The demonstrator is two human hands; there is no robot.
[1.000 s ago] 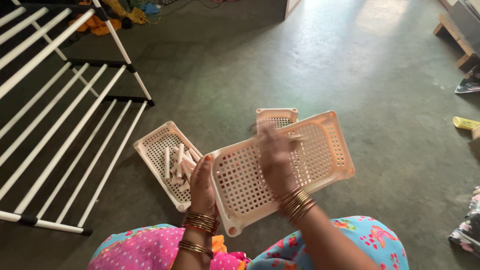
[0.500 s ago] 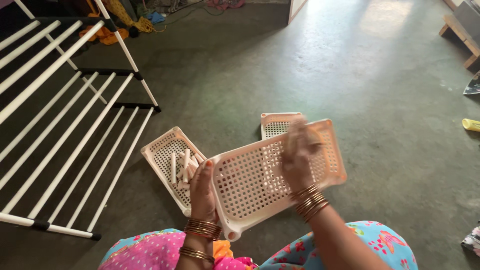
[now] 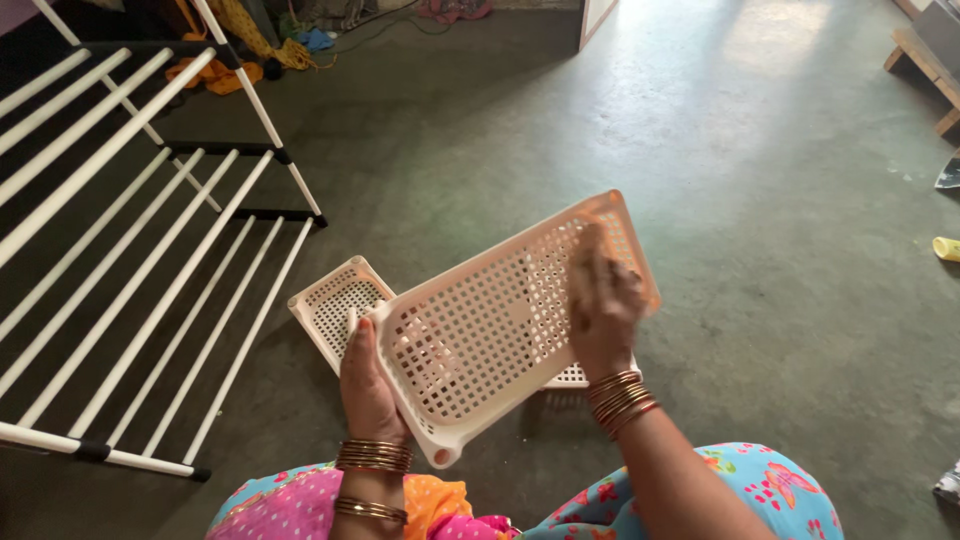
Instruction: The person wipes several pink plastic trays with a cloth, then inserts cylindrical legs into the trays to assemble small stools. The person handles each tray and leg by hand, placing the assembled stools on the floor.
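Observation:
My left hand (image 3: 366, 378) grips the near left edge of a cream perforated plastic tray (image 3: 490, 320), which I hold tilted above the floor. Over the tray's right part, my right hand (image 3: 602, 305) presses flat on the mesh and looks blurred. Both wrists wear several bangles. A second cream perforated tray (image 3: 335, 300) lies on the floor behind the left hand, partly hidden. A third tray piece (image 3: 575, 376) peeks out under the held tray.
A white tube drying rack (image 3: 130, 270) fills the left side. Clothes lie heaped at the back left (image 3: 235, 50). A yellow object (image 3: 946, 248) lies at the right edge. A wooden piece (image 3: 925, 70) stands at the back right on the grey concrete floor.
The held tray has tilted up and shifted right, covering more of the floor trays. My right hand slid along its mesh to the right. The view moved closer.

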